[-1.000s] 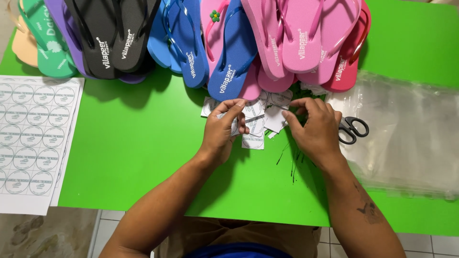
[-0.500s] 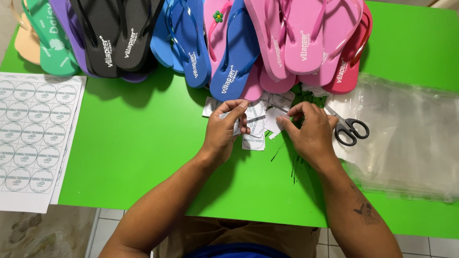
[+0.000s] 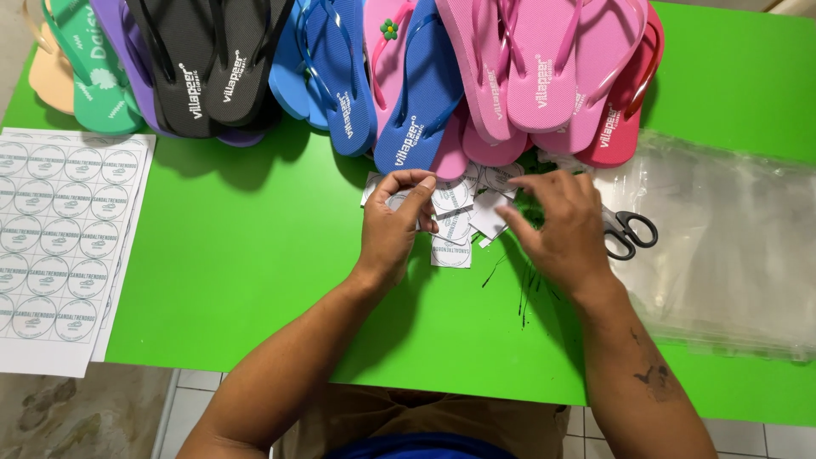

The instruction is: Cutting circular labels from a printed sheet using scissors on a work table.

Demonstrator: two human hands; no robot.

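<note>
A small pile of cut white sticker squares lies on the green table, just in front of the flip-flops. My left hand rests at the pile's left side and pinches one cut sticker between thumb and fingers. To the right, my right hand hovers over the pile with its fingers spread and nothing clearly in them. Thin dark green strands lie on the table under that hand.
Flip-flops crowd the far edge: green, black, blue, pink. Black-handled scissors lie right of my right hand on a stack of clear plastic bags. A sheet of round stickers lies far left.
My hands were close together, both pinching at one sticker. Now they have drawn apart: the right hand has opened and shifted right, and the left keeps a sticker.
</note>
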